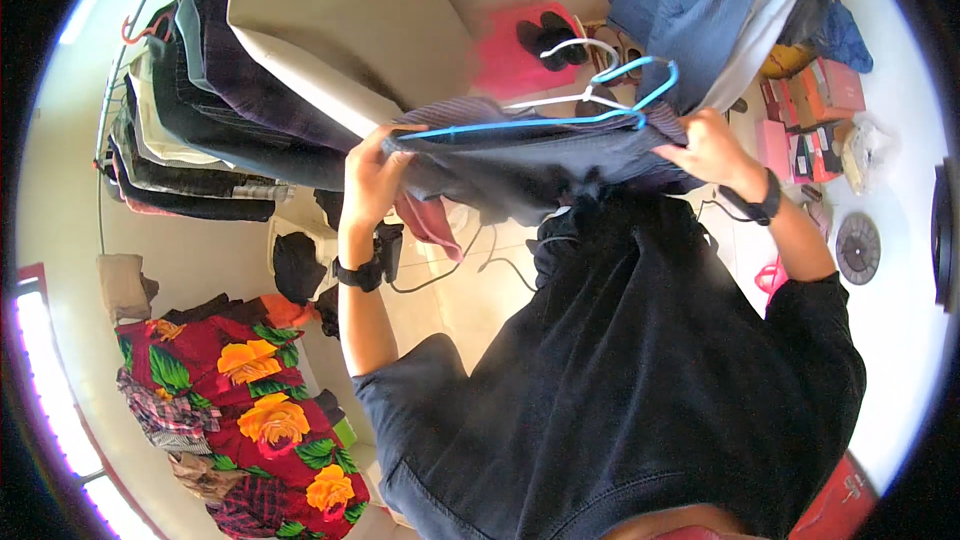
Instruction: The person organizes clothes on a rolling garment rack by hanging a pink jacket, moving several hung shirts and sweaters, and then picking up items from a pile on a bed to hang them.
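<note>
black shirt (620,370) up close. left hand (375,175) and right hand (715,152) both clamped on garment (500,175), opposite ends, likely to hold it spread along blue hanger (520,124).

Left hand (374,177) and right hand (718,152) in curled grips, forearms (364,328) well apart.

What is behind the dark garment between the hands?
Past the dark garment, above its edge, dark shoes show on a pink surface, beyond a blue hanger and a white hanger. What lies directly behind the garment is covered.
</note>
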A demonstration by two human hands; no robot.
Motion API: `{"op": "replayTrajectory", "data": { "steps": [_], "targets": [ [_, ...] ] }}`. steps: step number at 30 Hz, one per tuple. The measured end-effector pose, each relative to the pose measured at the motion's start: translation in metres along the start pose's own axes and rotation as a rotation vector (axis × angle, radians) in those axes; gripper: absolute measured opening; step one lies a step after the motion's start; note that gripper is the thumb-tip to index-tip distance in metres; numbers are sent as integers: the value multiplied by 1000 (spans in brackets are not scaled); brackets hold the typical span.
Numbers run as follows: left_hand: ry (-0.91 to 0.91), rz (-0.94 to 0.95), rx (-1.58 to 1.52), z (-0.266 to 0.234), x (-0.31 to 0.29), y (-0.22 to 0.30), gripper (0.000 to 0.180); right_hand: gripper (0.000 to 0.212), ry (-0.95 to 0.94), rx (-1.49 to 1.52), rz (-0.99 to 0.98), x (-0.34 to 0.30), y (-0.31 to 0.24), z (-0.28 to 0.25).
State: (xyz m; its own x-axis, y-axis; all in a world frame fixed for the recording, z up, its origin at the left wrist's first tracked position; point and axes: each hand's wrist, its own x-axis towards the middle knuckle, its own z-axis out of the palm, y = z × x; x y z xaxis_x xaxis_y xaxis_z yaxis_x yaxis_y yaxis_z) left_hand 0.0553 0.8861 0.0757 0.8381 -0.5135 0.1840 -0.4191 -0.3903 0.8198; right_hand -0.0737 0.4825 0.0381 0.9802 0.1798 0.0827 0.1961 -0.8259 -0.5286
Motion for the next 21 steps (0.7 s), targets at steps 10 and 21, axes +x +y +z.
{"op": "replayTrajectory", "data": {
  "steps": [10, 21],
  "targets": [
    [-444, 93, 592, -35, 17, 96, 30, 25, -17, -337, -250, 39, -46, -123],
    [-287, 379, 882, 39, 52, 95, 23, 21, -19, -393, -70, 36, -31, -110]
  ]
}}
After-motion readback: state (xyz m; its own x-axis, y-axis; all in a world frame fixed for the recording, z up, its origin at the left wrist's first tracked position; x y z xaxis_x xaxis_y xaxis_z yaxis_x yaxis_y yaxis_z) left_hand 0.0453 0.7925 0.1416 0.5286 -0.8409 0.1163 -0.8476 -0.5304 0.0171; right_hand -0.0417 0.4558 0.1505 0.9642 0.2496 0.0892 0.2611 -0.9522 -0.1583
